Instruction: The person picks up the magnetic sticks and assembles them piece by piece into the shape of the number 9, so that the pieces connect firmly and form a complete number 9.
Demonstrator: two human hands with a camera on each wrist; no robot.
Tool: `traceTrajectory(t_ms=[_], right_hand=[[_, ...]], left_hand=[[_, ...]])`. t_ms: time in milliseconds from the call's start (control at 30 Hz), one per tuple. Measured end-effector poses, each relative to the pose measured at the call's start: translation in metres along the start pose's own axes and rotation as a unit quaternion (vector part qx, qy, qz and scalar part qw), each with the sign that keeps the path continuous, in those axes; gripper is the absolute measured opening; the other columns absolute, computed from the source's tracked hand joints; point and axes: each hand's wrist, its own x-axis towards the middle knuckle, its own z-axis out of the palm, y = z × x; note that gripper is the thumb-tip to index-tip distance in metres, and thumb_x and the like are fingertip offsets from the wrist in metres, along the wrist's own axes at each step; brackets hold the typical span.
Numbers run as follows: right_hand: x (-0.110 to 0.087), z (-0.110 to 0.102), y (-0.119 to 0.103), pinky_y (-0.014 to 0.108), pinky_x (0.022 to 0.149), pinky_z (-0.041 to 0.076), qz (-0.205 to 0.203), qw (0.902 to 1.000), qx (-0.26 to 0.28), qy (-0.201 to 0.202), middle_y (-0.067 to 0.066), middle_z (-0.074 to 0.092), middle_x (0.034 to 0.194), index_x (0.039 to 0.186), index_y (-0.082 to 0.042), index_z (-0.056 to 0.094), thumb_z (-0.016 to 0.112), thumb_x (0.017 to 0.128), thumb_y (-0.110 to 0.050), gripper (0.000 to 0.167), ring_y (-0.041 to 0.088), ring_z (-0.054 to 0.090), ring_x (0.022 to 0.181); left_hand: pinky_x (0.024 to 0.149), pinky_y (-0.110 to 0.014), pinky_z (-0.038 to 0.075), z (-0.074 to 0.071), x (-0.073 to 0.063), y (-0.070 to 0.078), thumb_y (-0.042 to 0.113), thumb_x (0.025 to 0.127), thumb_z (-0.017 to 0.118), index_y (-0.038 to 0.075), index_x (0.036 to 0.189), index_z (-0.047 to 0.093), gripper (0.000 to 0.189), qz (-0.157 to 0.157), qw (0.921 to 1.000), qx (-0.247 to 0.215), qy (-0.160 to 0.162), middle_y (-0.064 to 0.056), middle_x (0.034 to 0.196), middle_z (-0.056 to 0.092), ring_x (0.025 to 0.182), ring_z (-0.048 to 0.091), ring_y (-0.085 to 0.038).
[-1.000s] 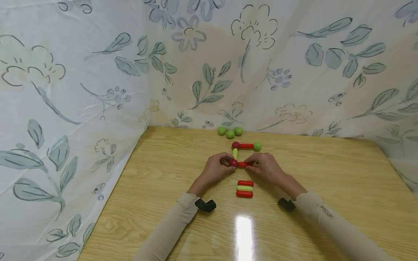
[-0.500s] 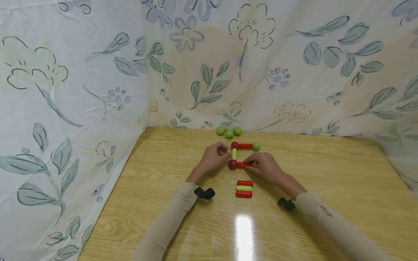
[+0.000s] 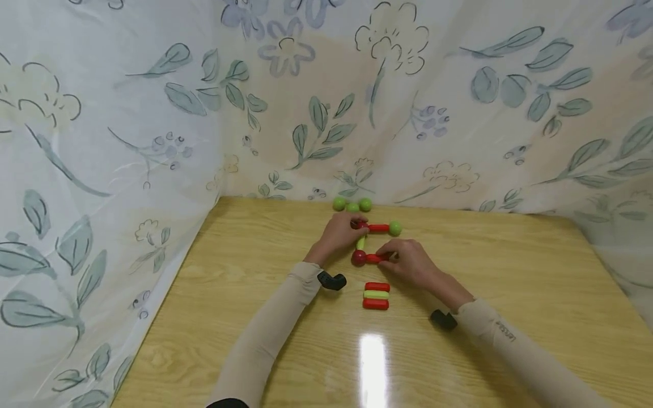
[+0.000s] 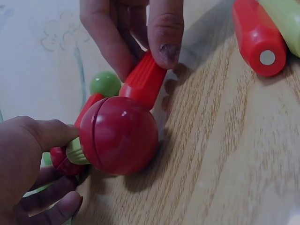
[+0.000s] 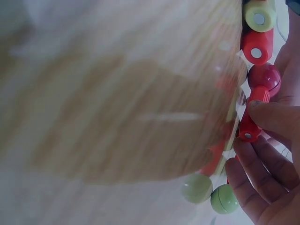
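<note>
My left hand [image 3: 339, 233] has its thumb and fingers around the far dark red ball [image 4: 65, 161], partly hiding it. From that ball a red magnetic rod [image 3: 378, 228] runs right to a green ball [image 3: 395, 228]. A yellow-green rod [image 3: 361, 243] joins it to the near dark red ball [image 4: 119, 136]. My right hand [image 3: 410, 263] pinches a second red rod [image 5: 251, 119] between thumb and fingers. One end of this rod meets the near ball; its other end shows a bare round silvery tip in the right wrist view.
In front of the joined pieces, two red rods [image 3: 376, 304] and a yellow-green rod [image 3: 376, 294] lie side by side. Several loose green balls [image 3: 365, 204] sit at the back edge of the wooden table [image 3: 245, 306], before a floral cloth [image 3: 285, 113].
My left hand has let go of the near dark red ball and moved away from me to the far one. The right hand keeps its pinch on the red rod.
</note>
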Motion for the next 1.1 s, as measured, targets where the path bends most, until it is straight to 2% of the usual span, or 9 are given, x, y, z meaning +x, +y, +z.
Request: traceTrajectory(t_ms=[267,500,667,767,900,1100], right_hand=[[0.004,0.001,-0.001,0.037,0.074,0.057,-0.007,0.9999,-0.005,-0.007,0.001,0.073,0.092,0.099,-0.007,0.078,0.082,0.083,-0.009,0.016,0.017,0.069,0.084],[0.008,-0.015,0.004,0.042,0.072,0.058,0.003,0.9994,0.011,0.033,0.007,0.074,0.094,0.099,-0.002,0.077,0.082,0.084,-0.011,0.018,0.024,0.069,0.085],[0.018,-0.031,0.027,0.039,0.068,0.059,0.029,0.9978,0.017,0.057,0.009,0.074,0.096,0.098,-0.003,0.078,0.080,0.087,-0.013,0.015,0.023,0.071,0.082],[0.026,-0.038,0.046,0.042,0.068,0.058,0.049,0.9966,0.010,0.065,0.013,0.074,0.097,0.100,-0.001,0.077,0.077,0.089,-0.014,0.016,0.027,0.072,0.081],[0.039,-0.040,0.063,0.048,0.071,0.057,0.079,0.9953,-0.006,0.055,0.018,0.074,0.098,0.103,0.004,0.075,0.075,0.091,-0.013,0.021,0.032,0.072,0.082],[0.068,-0.035,0.070,0.051,0.079,0.054,0.100,0.9943,-0.014,0.032,0.020,0.073,0.100,0.109,0.005,0.072,0.076,0.089,-0.015,0.029,0.035,0.072,0.087]], left_hand=[[0.081,-0.027,0.050,-0.010,-0.008,-0.004,0.025,0.094,0.072,0.011,0.118,0.074,0.028,-0.010,0.9993,-0.032,0.013,0.004,0.102,0.068,0.095,0.063,-0.012],[0.085,-0.029,0.050,-0.018,-0.018,-0.010,0.024,0.095,0.072,0.011,0.120,0.074,0.029,-0.022,0.9991,-0.035,0.011,0.003,0.105,0.069,0.096,0.063,-0.013],[0.086,-0.029,0.050,-0.024,-0.021,-0.013,0.024,0.095,0.072,0.010,0.121,0.073,0.030,-0.025,0.9991,-0.033,0.009,0.002,0.107,0.069,0.098,0.063,-0.013],[0.085,-0.028,0.050,-0.025,-0.023,-0.016,0.025,0.094,0.072,0.010,0.121,0.073,0.030,-0.029,0.9987,-0.041,0.010,0.003,0.107,0.069,0.097,0.062,-0.012],[0.083,-0.026,0.050,-0.024,-0.025,-0.019,0.026,0.094,0.072,0.011,0.120,0.074,0.030,-0.032,0.9982,-0.050,0.013,0.004,0.106,0.069,0.096,0.061,-0.011],[0.082,-0.026,0.050,-0.022,-0.029,-0.022,0.025,0.093,0.074,0.011,0.118,0.075,0.028,-0.022,0.9975,-0.062,0.026,0.004,0.106,0.070,0.094,0.061,-0.009]])
